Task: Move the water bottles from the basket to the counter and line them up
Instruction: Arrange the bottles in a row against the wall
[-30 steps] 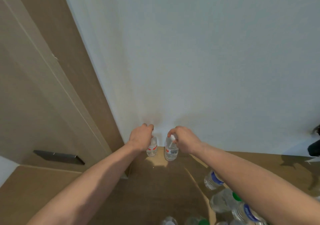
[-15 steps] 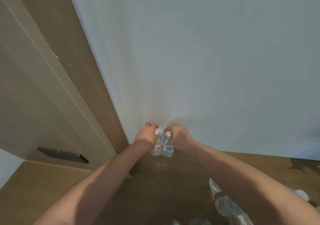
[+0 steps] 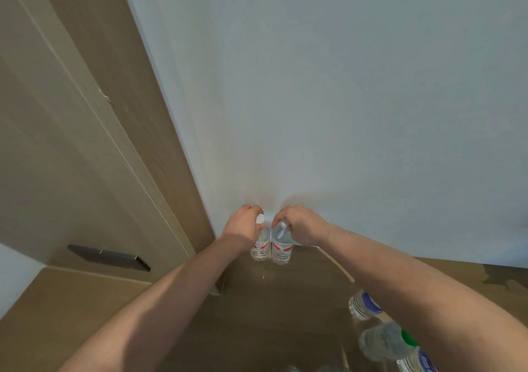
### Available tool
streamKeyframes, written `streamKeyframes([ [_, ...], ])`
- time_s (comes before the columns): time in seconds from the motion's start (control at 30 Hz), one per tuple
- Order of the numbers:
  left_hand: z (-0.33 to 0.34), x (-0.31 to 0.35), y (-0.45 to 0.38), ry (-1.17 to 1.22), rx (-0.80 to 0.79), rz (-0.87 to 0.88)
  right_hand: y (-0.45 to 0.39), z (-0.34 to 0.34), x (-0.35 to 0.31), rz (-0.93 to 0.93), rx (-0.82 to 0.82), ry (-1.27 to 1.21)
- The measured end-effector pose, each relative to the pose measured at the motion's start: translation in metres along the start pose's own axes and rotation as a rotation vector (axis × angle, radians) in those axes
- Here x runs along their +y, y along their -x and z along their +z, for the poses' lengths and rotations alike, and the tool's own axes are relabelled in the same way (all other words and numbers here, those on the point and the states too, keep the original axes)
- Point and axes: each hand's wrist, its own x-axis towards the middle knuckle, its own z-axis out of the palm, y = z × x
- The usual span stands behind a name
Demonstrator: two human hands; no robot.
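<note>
Two small clear water bottles with red-and-white labels stand upright side by side on the brown wooden counter [image 3: 271, 300], close against the white wall. My left hand [image 3: 243, 227] grips the top of the left bottle [image 3: 260, 250]. My right hand [image 3: 300, 224] grips the top of the right bottle [image 3: 281, 253]. The two bottles touch or nearly touch. More bottles lie at the lower right: one with a blue label [image 3: 363, 304], one with a green cap [image 3: 384, 344], and another blue-labelled one [image 3: 417, 361], partly hidden by my right forearm. The basket itself cannot be made out.
A tall wooden cabinet panel [image 3: 85, 143] with a dark handle [image 3: 108, 257] rises at the left, meeting the wall by the bottles. A lower wooden surface [image 3: 57, 300] lies at the left. Counter stretches to the right along the wall.
Both hands have brought the two bottles closer together and back toward the wall. A second ago they stood apart; now they stand side by side.
</note>
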Motion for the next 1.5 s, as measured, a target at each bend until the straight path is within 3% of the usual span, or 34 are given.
streamKeyframes([
  [0.1,0.0,0.0,0.0,0.002,0.008,0.012,-0.001,0.0,0.0,-0.009,-0.007,-0.001],
  [0.47,0.001,0.001,0.001,0.057,0.057,0.0,-0.009,0.017,-0.001,0.142,0.219,-0.172],
  [0.9,0.009,0.004,0.006,0.072,0.048,-0.061,-0.006,0.025,-0.001,0.227,0.277,-0.241],
  [1.17,-0.001,0.005,0.021,0.063,0.047,-0.004,0.0,0.027,-0.008,0.208,0.283,-0.243],
  [1.33,-0.018,0.02,0.054,0.084,0.034,0.054,0.041,0.0,-0.021,0.173,0.274,-0.385],
  [1.5,-0.032,0.045,0.148,0.254,0.061,0.191,0.159,-0.001,-0.03,0.142,0.438,-0.59],
])
